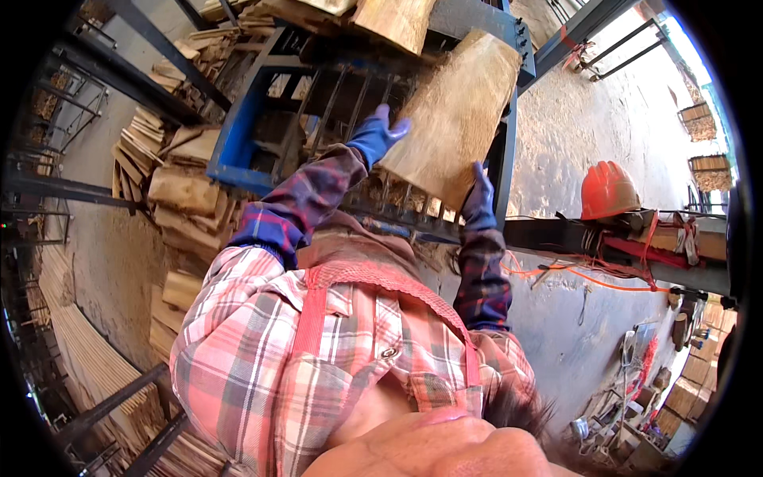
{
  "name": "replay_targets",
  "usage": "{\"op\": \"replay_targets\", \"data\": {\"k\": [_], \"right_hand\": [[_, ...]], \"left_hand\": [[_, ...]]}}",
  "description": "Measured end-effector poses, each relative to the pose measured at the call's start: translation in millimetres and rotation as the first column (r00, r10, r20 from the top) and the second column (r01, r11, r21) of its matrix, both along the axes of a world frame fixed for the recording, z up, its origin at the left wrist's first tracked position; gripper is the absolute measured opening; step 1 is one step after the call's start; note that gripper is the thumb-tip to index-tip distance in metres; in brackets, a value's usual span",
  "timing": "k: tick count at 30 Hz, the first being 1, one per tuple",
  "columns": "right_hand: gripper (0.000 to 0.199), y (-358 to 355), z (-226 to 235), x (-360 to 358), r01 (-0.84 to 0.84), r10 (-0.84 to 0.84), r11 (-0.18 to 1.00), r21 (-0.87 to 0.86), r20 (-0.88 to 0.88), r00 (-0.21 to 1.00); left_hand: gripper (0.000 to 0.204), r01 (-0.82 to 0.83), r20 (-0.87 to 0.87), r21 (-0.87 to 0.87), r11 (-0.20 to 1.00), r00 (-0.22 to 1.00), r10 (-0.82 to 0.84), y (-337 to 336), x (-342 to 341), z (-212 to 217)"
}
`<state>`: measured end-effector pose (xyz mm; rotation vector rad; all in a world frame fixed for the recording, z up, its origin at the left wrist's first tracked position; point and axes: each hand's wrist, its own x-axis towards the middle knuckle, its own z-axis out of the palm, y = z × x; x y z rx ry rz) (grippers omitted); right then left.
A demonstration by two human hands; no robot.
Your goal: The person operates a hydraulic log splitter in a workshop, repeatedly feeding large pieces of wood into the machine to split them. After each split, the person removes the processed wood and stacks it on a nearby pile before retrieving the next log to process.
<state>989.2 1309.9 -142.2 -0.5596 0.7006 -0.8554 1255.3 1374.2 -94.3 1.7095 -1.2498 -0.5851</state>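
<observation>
well to the left of the blue metal frame [237,133], toward its near side, lies a long stack of thin wood strips [95,342]. just beside the left member of the frame, rough wood pieces [187,191] are piled unevenly. within the frame, dark parallel bars [329,111] span the opening. the left hand [377,139], in a blue glove, is above the bars; its fingers are spread wide, enclosing nothing, at the left edge of the wood slab [461,119]. contact at this edge cannot be confirmed. the slab lies obliquely over the right part of the frame. the right hand [479,197], also gloved, is at the near right corner of the slab, by the right member of the frame; its fingers are extended along the edge, but whether they grip cannot be told. to the right of the frame, a red helmet [608,191] rests on a dark beam [548,237].
</observation>
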Motion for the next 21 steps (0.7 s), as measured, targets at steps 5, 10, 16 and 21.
{"op": "replay_targets", "data": {"k": [5,10,16,21], "right_hand": [[0.056,74,-75,-18,0.232,-0.238,0.971,-0.06,-0.126,0.963],[0.066,99,-5,37,-0.171,0.14,0.96,-0.22,-0.149,0.979],[0.105,118,15,48,-0.7,-0.271,0.315,-0.641,-0.767,0.581],[0.101,109,16,61,-0.714,-0.414,0.237,-0.659,-0.733,0.54]], "left_hand": [[0.058,-0.137,-0.181,-0.167,0.976,0.978,0.106,67,-32,-88],[0.043,-0.364,-0.24,-0.046,0.93,0.908,0.344,121,8,-111],[0.042,-0.335,-0.304,-0.06,0.94,0.903,0.303,121,56,-105],[0.048,-0.243,-0.189,0.043,0.969,0.95,0.247,110,73,-74]]}}
